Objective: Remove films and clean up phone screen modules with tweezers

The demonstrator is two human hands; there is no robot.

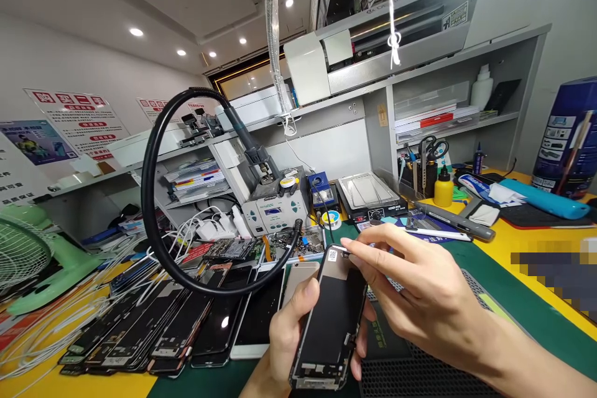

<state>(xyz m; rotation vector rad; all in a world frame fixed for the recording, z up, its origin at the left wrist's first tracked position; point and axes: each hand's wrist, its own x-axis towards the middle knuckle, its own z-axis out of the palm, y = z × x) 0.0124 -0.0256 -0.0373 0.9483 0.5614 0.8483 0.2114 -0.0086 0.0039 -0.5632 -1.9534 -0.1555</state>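
In the head view a phone screen (332,317) is tilted upright, its black back side facing me, with a small QR label near its top and metal strips and flex connectors at its bottom. My left hand (290,326) wraps round it from below, thumb on the left edge and fingertips showing past the right edge. At the screen's top edge, my right hand (426,289) has thumb and forefinger pinched together. Whatever lies between those fingertips is too small to make out. Under both hands is a dark perforated mat (396,379) on a green work mat (494,261).
Several phone screens (135,329) lie in rows to the left, with white cables (51,329) and a green fan (37,261) beyond. A black hose (149,186) loops from the rework station (275,214). Behind stand a heating plate (370,193) and a yellow bottle (443,188).
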